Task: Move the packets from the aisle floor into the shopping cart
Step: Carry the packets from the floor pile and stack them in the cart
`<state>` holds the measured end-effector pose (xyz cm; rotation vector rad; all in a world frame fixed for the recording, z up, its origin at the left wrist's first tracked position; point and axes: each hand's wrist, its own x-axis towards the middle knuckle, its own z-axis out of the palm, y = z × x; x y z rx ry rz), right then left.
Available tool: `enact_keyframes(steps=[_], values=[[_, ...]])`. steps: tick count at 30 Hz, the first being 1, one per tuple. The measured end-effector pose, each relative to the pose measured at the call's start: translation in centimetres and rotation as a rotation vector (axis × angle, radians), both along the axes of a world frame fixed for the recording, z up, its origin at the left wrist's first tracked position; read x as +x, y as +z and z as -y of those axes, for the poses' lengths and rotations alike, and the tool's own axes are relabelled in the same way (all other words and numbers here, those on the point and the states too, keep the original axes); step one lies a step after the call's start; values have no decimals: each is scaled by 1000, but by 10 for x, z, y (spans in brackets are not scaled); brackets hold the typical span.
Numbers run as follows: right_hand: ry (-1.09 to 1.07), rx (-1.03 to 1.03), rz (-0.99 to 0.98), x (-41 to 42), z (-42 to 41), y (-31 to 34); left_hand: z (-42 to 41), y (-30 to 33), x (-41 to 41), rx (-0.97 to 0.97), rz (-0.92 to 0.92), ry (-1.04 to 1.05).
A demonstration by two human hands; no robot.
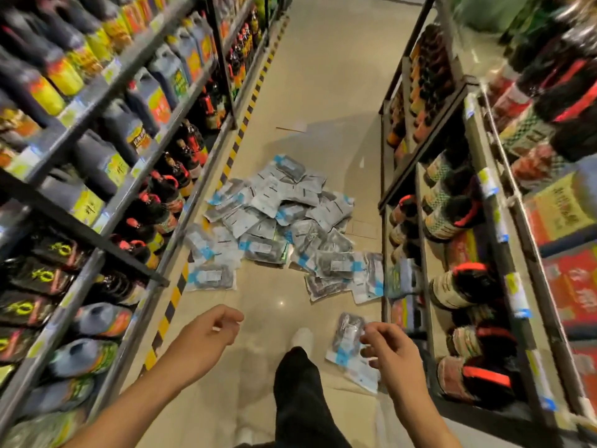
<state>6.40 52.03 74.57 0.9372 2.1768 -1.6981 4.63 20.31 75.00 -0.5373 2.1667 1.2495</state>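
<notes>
Packets: a loose heap of flat plastic pouches (277, 218) is lying on the aisle floor ahead, grey-white with blue corner patches, some showing dark contents through clear film; they are overlapping at all angles, with a few strays sliding out toward both shelf bases.
Nearest packets: two pouches (347, 344) are lying on the floor by the right shelving, just in front of the right hand; whether the fingers are touching the top one I cannot tell.
Right hand: the right hand (391, 350) is reaching forward, fingers loosely curled, seemingly holding nothing.
Left hand: the left hand (210, 331) is hanging over bare floor, fingers loosely bent and gripping nothing.
Person: a dark trouser leg (300, 392) and a pale shoe (303, 338) are stepping between the arms.
Floor: glossy beige tile (310, 85) is catching reflections, with open room beyond the heap.
Edges: a yellow-and-black striped strip (240, 132) is running along the left shelf foot.
Shelves: metal racks of dark bottles and jugs (106, 130) are lining the left; net-wrapped jars (452, 215) are lining the right, leaving a narrow aisle.
</notes>
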Motion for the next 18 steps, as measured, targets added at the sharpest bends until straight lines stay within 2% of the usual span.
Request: enact_keyframes(steps=[4, 12, 18], values=[[-20, -26, 131, -68, -21, -34, -26, -2, -63, -25, 61, -25], [226, -5, 232, -200, -8, -66, -47, -25, -176, -37, 117, 24], [237, -27, 320, -283, 24, -109, -27, -80, -267, -27, 191, 40]])
